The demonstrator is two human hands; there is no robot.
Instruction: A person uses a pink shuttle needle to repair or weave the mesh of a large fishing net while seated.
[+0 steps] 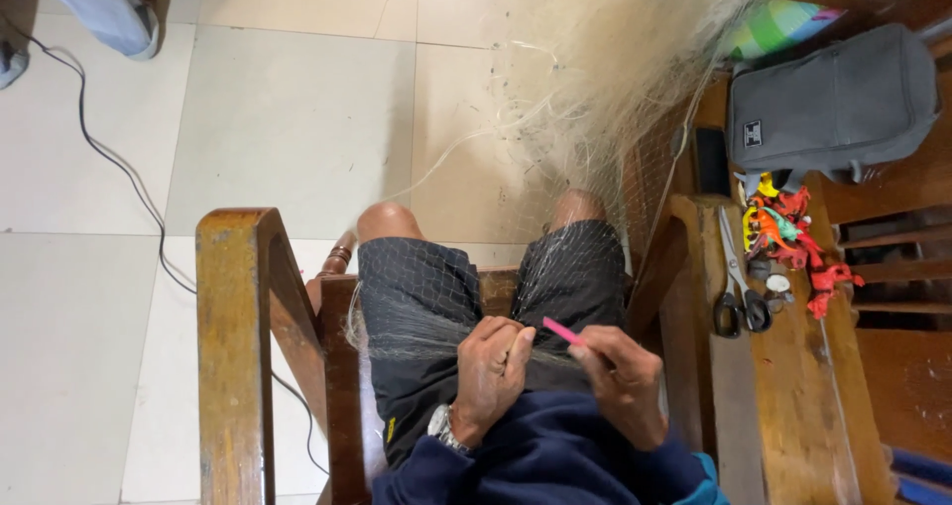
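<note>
Pale monofilament fishing net (595,79) drapes from the floor across the person's lap, where the left hand (491,366) pinches a gathered strand and the right hand (620,371) grips a pink netting needle (562,332). Loose mesh over the knees could likely snag and tangle. Scissors (736,287), orange twine scraps (783,232) and a grey backpack (833,104) crowd the wooden bench (793,406) alongside.
</note>
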